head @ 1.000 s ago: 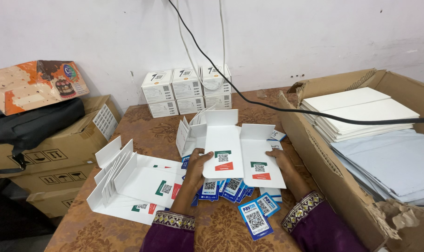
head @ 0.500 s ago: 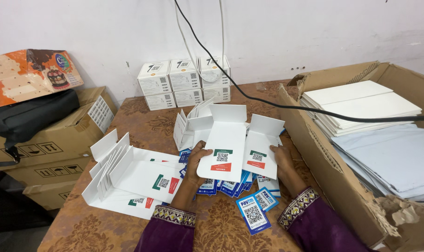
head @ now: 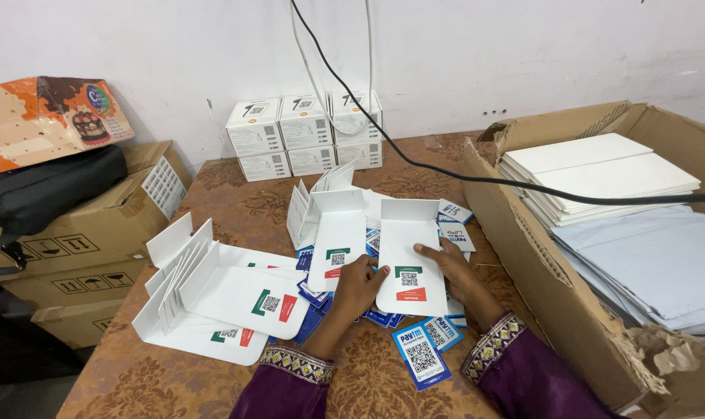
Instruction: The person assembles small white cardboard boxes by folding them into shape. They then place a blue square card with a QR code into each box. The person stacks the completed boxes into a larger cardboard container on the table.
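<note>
Fingers of the right hand (head: 455, 273) lie flat and open on the right white card (head: 411, 260), pressing it down near its right edge, while the fingers of the left hand (head: 358, 285) curl loosely at the lower edge of the left white card (head: 335, 250), between the two cards; I cannot tell if they really pinch it. Both cards lie just in front of the fingers, partly over the blue stickers (head: 421, 353).

To do this step well, I judge the right palm should keep the card flat and steady, and the left fingers should take only one card, not the stickers under it.

Right of the fingers stands the big cardboard box (head: 554, 279) with white and pale sheets inside. Left of them lies a stack of folded white cards (head: 213, 291), and further left are brown cartons (head: 81, 233). The bench (head: 236, 198) has a brown flowered cover. Beyond the fingers, small white boxes (head: 304, 136) stand in two rows against the white wall (head: 523, 54). A black cable (head: 476, 178) hangs across.
</note>
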